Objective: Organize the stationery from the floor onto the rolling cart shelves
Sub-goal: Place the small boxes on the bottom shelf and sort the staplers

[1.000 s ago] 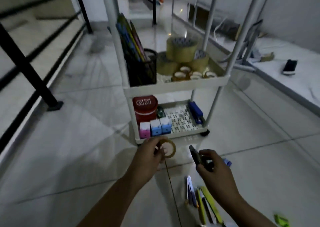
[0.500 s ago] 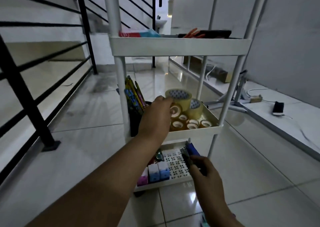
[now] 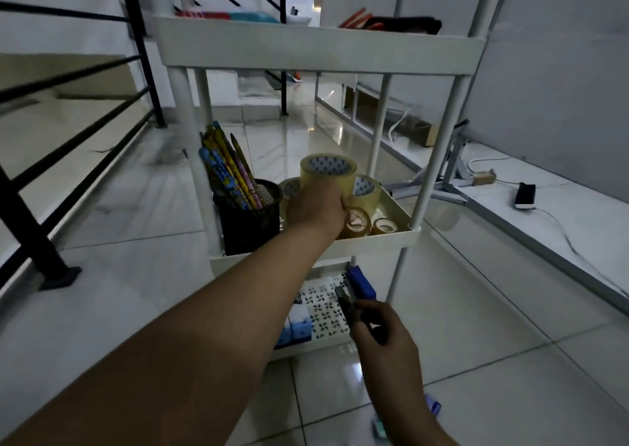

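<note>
At the centre of the frame, the left hand [image 3: 316, 209] reaches into the middle tray of the white three-tier rolling cart [image 3: 316, 49], fingers closed on a small brown tape roll [image 3: 357, 222] beside the stacked large clear tape rolls [image 3: 328, 173]. A black mesh pencil cup [image 3: 248, 221] stands just left. Lower right, the right hand [image 3: 384, 340] grips a dark stapler-like tool [image 3: 347, 304] before the bottom shelf.

1. White rolling cart [image 3: 316, 49].
2. Black mesh pencil cup [image 3: 250, 221] holding blue, yellow and pink pencils [image 3: 226, 170].
3. Clear yellowish tape rolls [image 3: 328, 170], dotted cores.
4. Blue stapler [image 3: 362, 284] at five o'clock.
5. Black railing [image 3: 20, 207].
</note>
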